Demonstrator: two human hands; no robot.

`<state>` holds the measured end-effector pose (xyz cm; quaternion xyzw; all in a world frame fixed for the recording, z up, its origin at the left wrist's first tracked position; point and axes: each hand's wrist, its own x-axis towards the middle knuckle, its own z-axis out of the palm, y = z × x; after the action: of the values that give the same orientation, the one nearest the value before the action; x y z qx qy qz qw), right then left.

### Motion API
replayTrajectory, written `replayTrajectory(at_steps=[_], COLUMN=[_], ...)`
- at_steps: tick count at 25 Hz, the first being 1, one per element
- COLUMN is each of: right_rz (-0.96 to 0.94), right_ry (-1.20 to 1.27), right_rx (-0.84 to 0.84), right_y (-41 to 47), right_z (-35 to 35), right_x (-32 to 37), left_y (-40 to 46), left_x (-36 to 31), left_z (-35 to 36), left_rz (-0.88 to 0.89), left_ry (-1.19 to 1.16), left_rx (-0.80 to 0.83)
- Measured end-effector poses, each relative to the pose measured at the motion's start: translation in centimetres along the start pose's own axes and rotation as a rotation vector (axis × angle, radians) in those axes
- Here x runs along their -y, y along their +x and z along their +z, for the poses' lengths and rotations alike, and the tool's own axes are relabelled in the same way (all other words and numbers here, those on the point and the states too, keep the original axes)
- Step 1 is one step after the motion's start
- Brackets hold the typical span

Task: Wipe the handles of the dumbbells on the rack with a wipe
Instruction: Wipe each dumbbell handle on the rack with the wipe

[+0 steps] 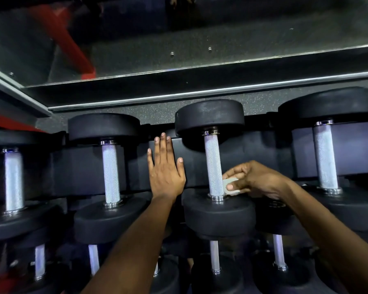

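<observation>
Head view looks down on a dumbbell rack point(253, 158), with two bare forearms reaching in from the bottom edge. Nearest the camera, a lower tier holds more dumbbells, seen only as dim black heads and short bright handles point(215, 256). Above them on the upper tier, the right hand point(257, 180) pinches a folded white wipe point(232, 186) between thumb and curled fingers, pressing it against the right side of a knurled metal handle point(215, 164) low down, just above the near black head point(219, 215) of that dumbbell. The left hand point(166, 170) lies flat and open on the black rack panel just left of that handle, fingers straight and together, thumb spread to the right, holding nothing. Further left on the same tier stand a second dumbbell point(111, 172) and a third dumbbell point(13, 179), each with a bare silver handle; a fourth dumbbell point(325, 155) sits to the right of the wiping hand. All four lie with handles running away from the camera, their far heads resting at the back rail. Behind the rack is speckled dark floor point(157, 111), then a metal-edged mirror point(200, 49) with a red beam point(62, 39) showing in it.
</observation>
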<state>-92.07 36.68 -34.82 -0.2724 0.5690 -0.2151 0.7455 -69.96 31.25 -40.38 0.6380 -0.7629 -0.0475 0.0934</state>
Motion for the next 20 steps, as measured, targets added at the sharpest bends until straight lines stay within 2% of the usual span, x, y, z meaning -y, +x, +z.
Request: replayTrajectory(at_steps=[2,6,8,10,11,12,15,17,18,20], right_rz=[-0.035,-0.204,-0.185,-0.031,0.006,-0.028,-0.169,-0.119,-0.052,0.009], right_ry=[0.018,0.304,0.128,-0.152,-0.205,-0.191,0.139,0.013,-0.141,-0.207], right_rx=[-0.069,-0.287,-0.251,-0.134,-0.125,-0.159,-0.342,-0.308,-0.213,-0.110], right_y=[0.1,1.8,-0.2,-2.6,-3.0,-2.5,0.2,-0.8,-1.9,-3.6], right_z=[1.0,2.0,2.2,2.9,3.0,2.8,2.1,2.0,2.1,2.9], right_x=[1.5,7.2,5.1,2.5,2.2,3.3,7.8,6.0,4.0,2.9], left_y=[0.1,0.1,0.1,0.1,0.1,0.1,0.2,0.1,0.1,0.1], left_x=[-0.1,-0.2,-0.1,-0.1,-0.1,-0.1,-0.1,-0.1,-0.1,-0.1], left_z=[-0.1,-0.1,-0.1,-0.1,-0.1,-0.1,-0.1,-0.1,-0.1,-0.1], left_rz=[-0.002,0.001,0.001,0.003,0.003,0.002,0.005,0.004,0.003,0.003], left_ry=[-0.003,-0.012,-0.014,-0.005,-0.003,-0.003,-0.003,-0.004,-0.005,-0.001], left_rx=[-0.003,-0.001,0.004,0.005,0.006,0.006,0.000,-0.001,-0.002,0.001])
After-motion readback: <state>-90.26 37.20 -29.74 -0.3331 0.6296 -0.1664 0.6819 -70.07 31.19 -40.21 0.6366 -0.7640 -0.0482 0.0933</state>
